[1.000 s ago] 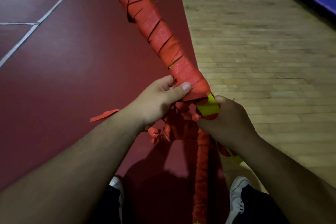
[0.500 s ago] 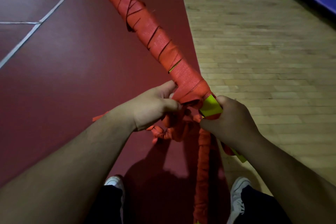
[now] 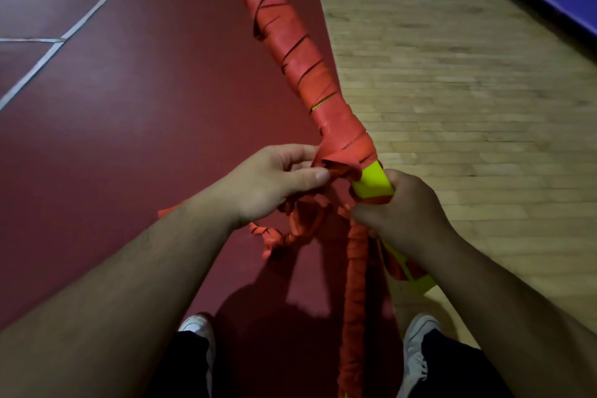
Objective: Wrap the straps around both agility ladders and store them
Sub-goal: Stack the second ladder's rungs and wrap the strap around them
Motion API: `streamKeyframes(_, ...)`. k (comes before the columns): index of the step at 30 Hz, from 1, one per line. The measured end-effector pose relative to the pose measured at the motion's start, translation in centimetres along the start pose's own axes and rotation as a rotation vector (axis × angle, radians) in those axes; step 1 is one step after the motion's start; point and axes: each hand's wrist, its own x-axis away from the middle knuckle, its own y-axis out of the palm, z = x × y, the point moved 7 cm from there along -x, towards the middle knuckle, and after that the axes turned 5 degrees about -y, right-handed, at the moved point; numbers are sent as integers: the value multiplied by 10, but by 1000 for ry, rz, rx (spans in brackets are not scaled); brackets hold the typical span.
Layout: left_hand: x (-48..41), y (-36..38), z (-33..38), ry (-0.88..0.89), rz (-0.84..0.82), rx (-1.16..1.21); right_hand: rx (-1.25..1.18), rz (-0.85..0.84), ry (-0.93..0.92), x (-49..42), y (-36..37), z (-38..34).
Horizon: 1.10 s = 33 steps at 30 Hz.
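Standing on a gym floor, we hold a bundled ladder slanting up and away from us, its stacked rungs almost wholly bound in orange strap. Our right hand is clenched round the ladder's bare yellow-green near end, just below the last turn of wrap. Our left hand pinches a crumpled fold of strap between thumb and fingers, right at that last turn and touching the bundle's left side. More loose strap bunches under the left hand, and a twisted tail hangs down between our shoes; whether it belongs to a second ladder we cannot tell. We judge the bundle light and stiff, the rungs giving it a firm spine best gripped at the bare end, where fingers will not slide on webbing. The strap looks soft, limp and apt to twist, so it wants holding close to the wrap, under tension, lest the coils slacken.
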Motion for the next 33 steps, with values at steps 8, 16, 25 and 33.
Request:
streamKeyframes(8,1,-9,-4,-31,8,-241,132,-33,-33,2,0,-6)
streamKeyframes(16,6,-6,-6,-92,73,-185,36,-72,23,3,2,-3)
streamKeyframes(25,3,-3,-3,-75,50,-179,-55,-65,63,3,0,-4)
streamKeyframes(33,2,-13,-2,8,114,-170,-58,-57,53,3,-2,-9)
